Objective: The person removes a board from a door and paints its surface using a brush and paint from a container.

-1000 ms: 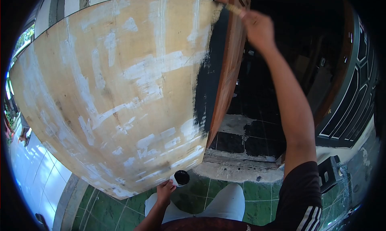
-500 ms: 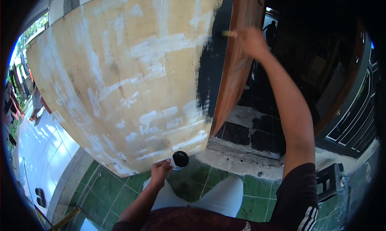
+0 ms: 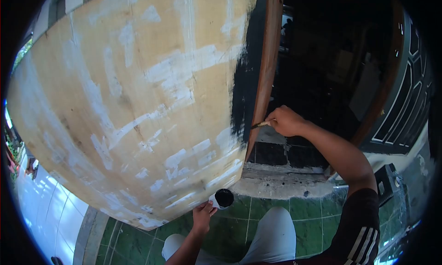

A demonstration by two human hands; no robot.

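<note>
In my right hand (image 3: pixel 286 121) is a paintbrush (image 3: pixel 262 124), its fingers closed round the light handle. The dark bristle end is at the right edge of a large wooden panel (image 3: pixel 138 80), near the lower part of a black painted strip (image 3: pixel 248 76). Pale patches of filler streak the bare yellowish wood. My left hand (image 3: pixel 202 215) grips a small white cup (image 3: pixel 216 202) by its side, low in front of the panel's bottom edge. Black paint (image 3: pixel 224 198) shows inside the cup.
A brown wooden door edge or frame (image 3: pixel 267 62) stands right beside the panel. A dark doorway opens behind it, above a rough concrete sill (image 3: pixel 285 186). Green tiles (image 3: pixel 271 223) cover the floor under my knees. A dark plastic object (image 3: pixel 387 184) lies at the right.
My right hand has moved down along the black strip with the paintbrush. The left hand and cup sit slightly lower and further right in view, and the camera view has shifted.
</note>
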